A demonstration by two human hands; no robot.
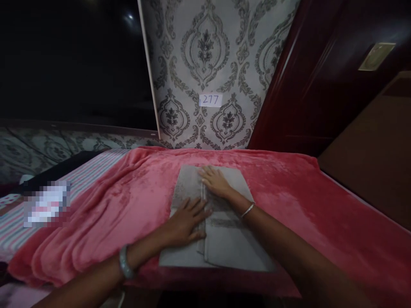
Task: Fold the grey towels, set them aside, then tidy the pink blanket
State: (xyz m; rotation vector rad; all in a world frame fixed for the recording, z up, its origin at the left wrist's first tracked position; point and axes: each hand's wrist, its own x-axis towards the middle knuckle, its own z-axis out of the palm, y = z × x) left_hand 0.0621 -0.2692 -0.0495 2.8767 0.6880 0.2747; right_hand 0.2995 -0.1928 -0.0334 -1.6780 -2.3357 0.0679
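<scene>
A grey folded cloth piece [237,244], perhaps a garment, lies flat with a raised double seam running down its middle. My left hand [188,220] rests on it left of the seam, fingers spread and reaching across the seam. Farther up, my right hand [214,180] lies flat near the cloth's far edge, fingertips at the top of the seam. Neither hand grips anything. Parts of the cloth are hidden under both hands and the right forearm.
A pink plush blanket [135,205] spreads beneath the cloth. To the left are a striped cloth [93,171] and a blurred-out item [47,204]. Behind stand a patterned wall with a paper label [210,100], a dark screen [70,64] and a dark red door [308,72].
</scene>
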